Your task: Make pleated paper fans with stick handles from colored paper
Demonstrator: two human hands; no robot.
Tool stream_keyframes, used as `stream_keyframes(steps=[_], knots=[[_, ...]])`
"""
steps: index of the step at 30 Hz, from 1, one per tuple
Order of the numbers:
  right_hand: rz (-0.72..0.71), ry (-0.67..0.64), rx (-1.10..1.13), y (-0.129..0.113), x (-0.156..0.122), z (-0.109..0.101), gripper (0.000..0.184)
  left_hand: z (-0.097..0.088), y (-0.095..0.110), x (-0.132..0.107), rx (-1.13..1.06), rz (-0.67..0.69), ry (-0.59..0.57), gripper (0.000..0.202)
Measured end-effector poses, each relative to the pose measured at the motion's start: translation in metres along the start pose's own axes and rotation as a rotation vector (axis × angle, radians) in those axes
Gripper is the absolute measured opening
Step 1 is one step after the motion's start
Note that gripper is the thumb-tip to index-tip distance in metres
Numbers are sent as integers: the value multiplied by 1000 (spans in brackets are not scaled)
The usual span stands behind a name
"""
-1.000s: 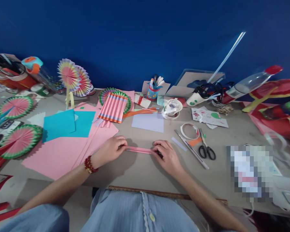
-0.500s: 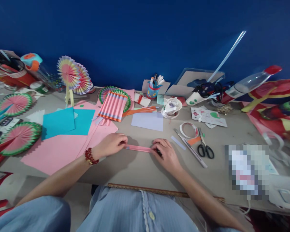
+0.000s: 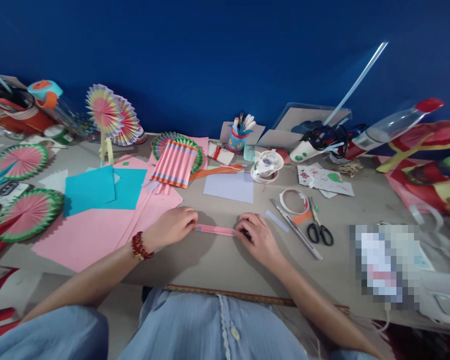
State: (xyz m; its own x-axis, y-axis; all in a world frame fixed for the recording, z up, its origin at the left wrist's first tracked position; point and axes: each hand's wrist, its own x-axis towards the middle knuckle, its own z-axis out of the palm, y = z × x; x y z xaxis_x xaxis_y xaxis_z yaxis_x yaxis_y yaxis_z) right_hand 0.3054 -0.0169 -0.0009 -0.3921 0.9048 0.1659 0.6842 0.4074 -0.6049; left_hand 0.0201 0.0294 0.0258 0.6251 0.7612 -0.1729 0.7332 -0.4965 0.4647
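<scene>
A narrow pink paper strip stretches level between my two hands, low over the grey table. Its left end is pinched in my left hand, fingers closed, a red bead bracelet on that wrist. The right end sits under the curled fingers of my right hand. Both ends of the strip are hidden by fingers. Just right of my right hand lie a small lilac strip, a craft knife and black-handled scissors. Pink paper sheets spread out left of my left hand.
Beyond my hands are a pleated pink paper, a lilac sheet, tape rolls and a pen cup. Blue sheets and paper fans lie left. A bottle leans right; the table's front edge is near me.
Both hands keep almost the same place and hold on the pink strip. The strip's face looks slightly smoother, with its fold line less visible. The view has shifted a little.
</scene>
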Motion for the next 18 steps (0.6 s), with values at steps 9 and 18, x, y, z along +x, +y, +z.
stream_keyframes(steps=[9,18], knots=[[12,7,-9,4,0,0,13,1,-1,0,30,15,-1,15],[4,4,-49,1,4,-5,15,3,-3,-1,29,23,9,15]])
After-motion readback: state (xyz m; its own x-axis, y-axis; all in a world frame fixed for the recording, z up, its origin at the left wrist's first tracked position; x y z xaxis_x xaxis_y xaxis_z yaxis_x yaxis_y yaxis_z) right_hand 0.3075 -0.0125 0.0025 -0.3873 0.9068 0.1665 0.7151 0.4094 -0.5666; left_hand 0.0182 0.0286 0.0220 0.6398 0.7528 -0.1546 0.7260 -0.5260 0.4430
